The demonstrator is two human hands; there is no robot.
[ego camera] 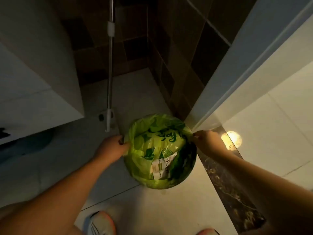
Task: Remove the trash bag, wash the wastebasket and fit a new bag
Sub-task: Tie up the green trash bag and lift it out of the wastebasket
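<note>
Fingers (121, 140) of left hand (111, 148) pinched shut on left rim of green trash bag (144, 173); right hand (207, 141) fingers likewise closed on bag's right edge, w/ bag mouth stretched between. Bag lines 1 round wastebasket (184, 160) standing on tiled floor (152, 209), just beside door frame (220, 92). Inside bag: crumpled green plastic plus 1 white printed wrapper (162, 165). Behind: 1 mop handle (110, 65) upright near wall. 2 shoes at bottom edge, 2 bare forearms.

Green trash bag (144, 160) with dark-green leaf print.
</note>
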